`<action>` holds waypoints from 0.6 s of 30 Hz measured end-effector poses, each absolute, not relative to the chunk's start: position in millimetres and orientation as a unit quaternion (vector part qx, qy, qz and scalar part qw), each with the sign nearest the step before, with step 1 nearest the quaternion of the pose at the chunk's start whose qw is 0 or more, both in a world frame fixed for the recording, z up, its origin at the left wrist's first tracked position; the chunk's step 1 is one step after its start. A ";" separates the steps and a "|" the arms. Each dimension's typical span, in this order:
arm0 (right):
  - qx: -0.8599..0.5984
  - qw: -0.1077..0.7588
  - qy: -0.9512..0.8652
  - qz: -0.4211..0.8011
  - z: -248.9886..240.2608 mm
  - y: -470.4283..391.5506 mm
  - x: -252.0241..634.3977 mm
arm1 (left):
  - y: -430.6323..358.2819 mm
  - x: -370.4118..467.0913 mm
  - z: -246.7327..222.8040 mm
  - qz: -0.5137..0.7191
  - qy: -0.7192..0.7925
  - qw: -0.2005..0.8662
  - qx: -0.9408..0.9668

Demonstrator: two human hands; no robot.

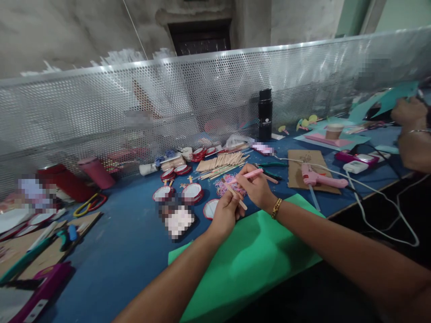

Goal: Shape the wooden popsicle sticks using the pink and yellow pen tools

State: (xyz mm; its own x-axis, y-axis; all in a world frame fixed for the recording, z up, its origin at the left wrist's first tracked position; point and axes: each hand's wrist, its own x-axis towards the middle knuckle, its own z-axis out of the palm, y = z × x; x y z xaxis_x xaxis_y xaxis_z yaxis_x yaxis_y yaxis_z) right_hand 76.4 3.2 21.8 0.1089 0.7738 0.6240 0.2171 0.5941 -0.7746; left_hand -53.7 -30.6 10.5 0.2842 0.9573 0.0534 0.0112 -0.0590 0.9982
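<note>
My left hand (224, 214) is closed around a flat wooden craft stick (244, 206), which points up and away at a slant. In my right hand (255, 192) is a slim pink pen-shaped tool (253, 174), its tip at or near the stick's upper end; its exact kind is unclear. Just beyond my hands lies a tangle of thin pink and purple strands (221, 185). A heap of craft sticks (220, 162) lies further back. Small white discs with red rims (192, 191) sit left of my hands, one partly hidden by my left hand. Below my forearms spreads a green sheet (256, 251).
Right of me, a pink glue gun (323, 180) rests on cardboard (292, 172), with white cables (358, 211) trailing off the edge. A black bottle (265, 115) stands before the perforated metal screen (208, 89). Another person's hand (409, 112) works far right. Scissors (89, 205) lie left.
</note>
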 end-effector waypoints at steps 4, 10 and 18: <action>-0.397 0.630 -0.631 0.220 21.7 4.2 76.8 | -30.9 -53.5 10.6 0.435 0.414 0.546 0.584; -0.396 0.634 -0.624 0.226 20.6 5.9 77.1 | -31.3 -53.0 11.7 0.436 0.412 0.546 0.584; -0.400 0.637 -0.619 0.226 22.9 5.0 77.5 | -31.1 -53.3 11.7 0.437 0.411 0.549 0.582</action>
